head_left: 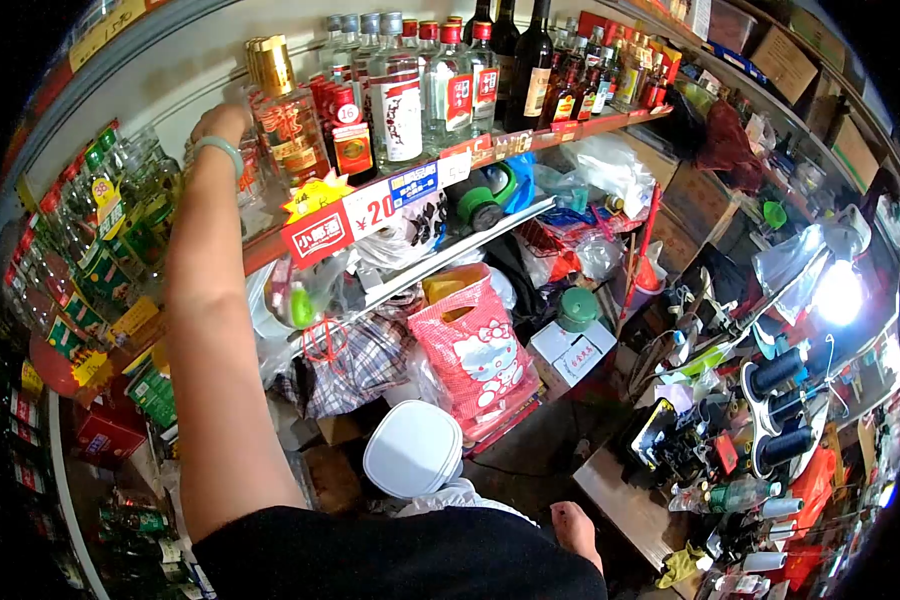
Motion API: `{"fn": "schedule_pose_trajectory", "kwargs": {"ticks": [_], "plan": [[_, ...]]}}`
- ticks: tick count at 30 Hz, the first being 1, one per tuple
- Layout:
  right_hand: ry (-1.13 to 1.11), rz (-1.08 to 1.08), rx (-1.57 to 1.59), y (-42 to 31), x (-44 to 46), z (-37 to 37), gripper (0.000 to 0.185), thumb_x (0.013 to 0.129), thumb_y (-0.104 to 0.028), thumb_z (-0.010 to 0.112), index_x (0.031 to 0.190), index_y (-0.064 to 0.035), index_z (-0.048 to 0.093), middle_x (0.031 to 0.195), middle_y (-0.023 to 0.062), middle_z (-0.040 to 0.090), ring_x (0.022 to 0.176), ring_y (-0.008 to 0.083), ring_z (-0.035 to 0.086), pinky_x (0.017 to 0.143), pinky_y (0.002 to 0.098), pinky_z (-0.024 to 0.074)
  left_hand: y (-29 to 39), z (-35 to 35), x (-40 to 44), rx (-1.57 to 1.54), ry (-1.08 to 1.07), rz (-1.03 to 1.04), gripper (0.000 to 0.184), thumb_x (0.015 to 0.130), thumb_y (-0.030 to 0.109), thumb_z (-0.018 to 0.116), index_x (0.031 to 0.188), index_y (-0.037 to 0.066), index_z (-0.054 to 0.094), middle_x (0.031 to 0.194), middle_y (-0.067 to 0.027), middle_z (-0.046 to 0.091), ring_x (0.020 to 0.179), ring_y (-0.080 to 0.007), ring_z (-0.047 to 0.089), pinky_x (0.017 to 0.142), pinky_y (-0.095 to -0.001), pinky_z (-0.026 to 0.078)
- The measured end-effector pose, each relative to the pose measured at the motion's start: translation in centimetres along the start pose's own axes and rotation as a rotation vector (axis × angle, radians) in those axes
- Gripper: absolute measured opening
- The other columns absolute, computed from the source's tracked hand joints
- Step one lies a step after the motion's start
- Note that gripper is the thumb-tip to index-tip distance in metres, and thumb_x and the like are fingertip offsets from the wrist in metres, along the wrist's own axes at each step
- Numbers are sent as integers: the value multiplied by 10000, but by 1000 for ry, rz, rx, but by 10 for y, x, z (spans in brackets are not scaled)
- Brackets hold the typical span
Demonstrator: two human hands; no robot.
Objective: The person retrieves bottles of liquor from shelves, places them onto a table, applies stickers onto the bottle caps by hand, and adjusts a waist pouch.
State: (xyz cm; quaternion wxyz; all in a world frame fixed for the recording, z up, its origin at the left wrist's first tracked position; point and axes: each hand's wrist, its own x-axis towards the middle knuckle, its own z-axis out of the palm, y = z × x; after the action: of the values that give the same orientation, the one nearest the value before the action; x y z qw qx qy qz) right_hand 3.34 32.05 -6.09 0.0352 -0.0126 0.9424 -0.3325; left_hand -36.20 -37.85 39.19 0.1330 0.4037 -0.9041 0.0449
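The left hand [222,124] reaches in among the shelf bottles, its fingertips hidden (a pale green bangle [219,149] rings the wrist). Just to its right stands a gold-capped bottle [294,138]; below and left of it, green-labelled bottles [142,238]. A red price sign [318,234] sits lower right of it. Well below, the right hand [576,530] hangs near a wooden tabletop [625,500], with a white lid [412,448] to its left.

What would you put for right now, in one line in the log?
left hand: at bottle shelf, beside gold-topped bottle | left grip: hidden, can't tell | right hand: low, beside black shirt
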Motion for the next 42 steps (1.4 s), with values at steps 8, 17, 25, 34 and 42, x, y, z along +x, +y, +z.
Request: {"fn": "schedule_pose_trajectory", "kwargs": {"ticks": [8,17,25,34,42], "plan": [[-49,41,-6,-14,-13,-8,92,881,-144,663,951,-86,677,923,133,682,808,325,675,684,391,538,12,53,37,208,53,-60,376,942,189,570,1308,139,639,1401,-24,580,1230,-258,595,821,-493,527],[-76,-62,-51,-15,-9,-5,100,894,-118,637,980,-79,670,954,138,675,848,346,668,718,423,541,14,18,-31,239,139,-91,338,951,188,578,1272,125,664,1298,-36,652,1144,-262,651,784,-494,541],[-92,-33,-73,-16,-12,-7,103,906,-137,625,976,-81,677,947,133,675,847,343,668,711,412,539,10,19,-30,220,136,-5,281,936,156,600,1161,22,703,1306,-141,633,1211,-387,594,958,-538,503],[-104,-38,-72,-14,-16,-6,112,924,-157,620,994,-86,672,965,130,680,854,347,667,712,423,543,2,38,9,216,135,-5,259,901,172,645,1127,85,735,1265,-135,657,1137,-358,648,878,-497,553],[-116,-35,-28,-12,-18,-6,102,913,-140,626,985,-88,676,948,137,676,852,350,666,710,432,538,7,29,-10,135,130,-10,290,899,215,633,1137,77,726,1262,-136,659,1172,-361,627,897,-519,532]]}}
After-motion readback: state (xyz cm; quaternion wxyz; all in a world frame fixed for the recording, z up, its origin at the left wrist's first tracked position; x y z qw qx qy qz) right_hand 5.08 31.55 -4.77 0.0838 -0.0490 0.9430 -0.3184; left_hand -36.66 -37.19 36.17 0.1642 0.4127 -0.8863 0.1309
